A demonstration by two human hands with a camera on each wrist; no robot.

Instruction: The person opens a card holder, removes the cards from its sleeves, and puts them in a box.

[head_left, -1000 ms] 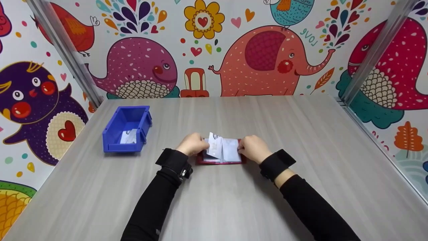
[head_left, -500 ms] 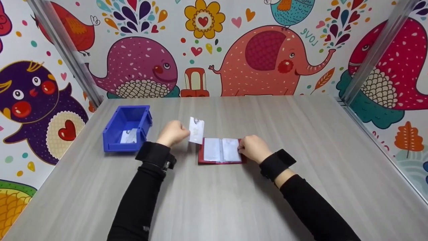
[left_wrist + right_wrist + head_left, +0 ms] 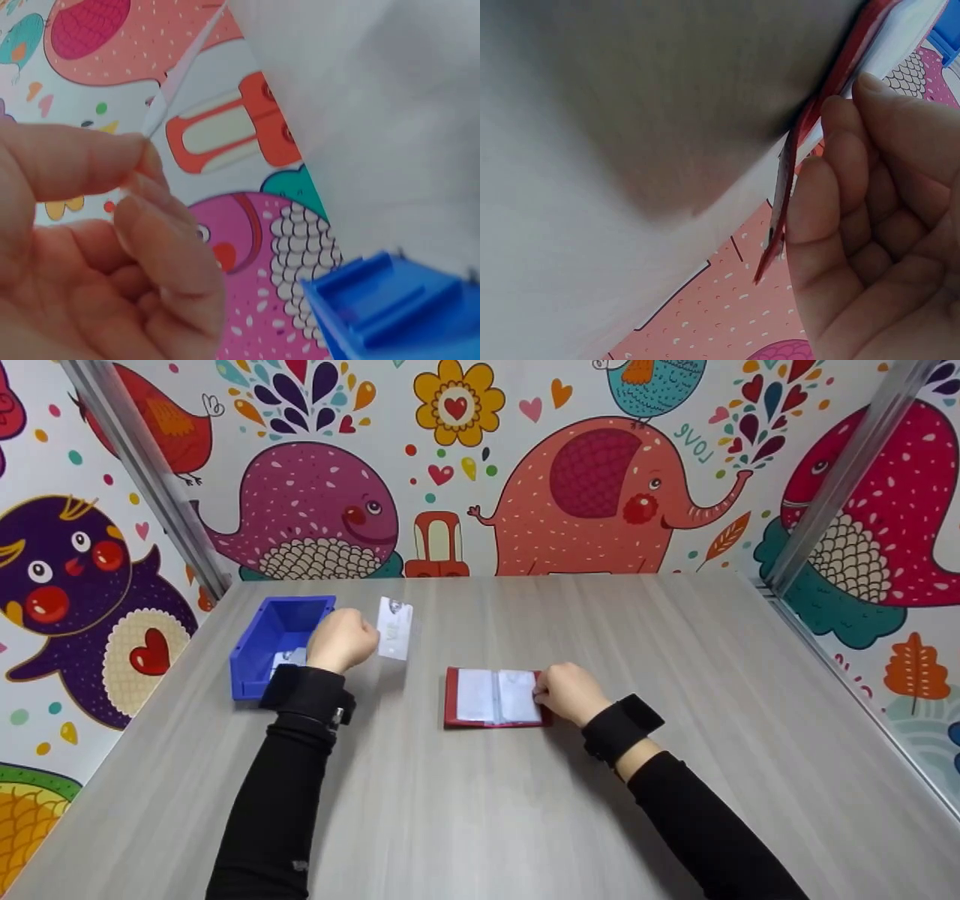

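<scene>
My left hand (image 3: 342,639) pinches a white card (image 3: 394,628) between thumb and index finger and holds it upright above the table, beside the blue bin. In the left wrist view the card (image 3: 174,86) appears almost edge-on. An opened red card holder (image 3: 451,697) with clear sleeves lies in the middle of the table. At its right edge my right hand (image 3: 571,694) pinches the cover and sleeves. Up close in the right wrist view, the thumb lies by the sleeves and the red cover (image 3: 786,187) runs past the curled fingers (image 3: 814,202).
The blue bin (image 3: 244,671) stands on the left of the table (image 3: 480,810), with white printed card stock (image 3: 285,660) in it, partly hidden by my left hand and wrist strap. Cartoon-printed walls (image 3: 450,457) rise at the back and both sides.
My left hand has drawn the white card off the left side of the card holder and carried it left and away from me, close to the blue bin. The right hand stays put.
</scene>
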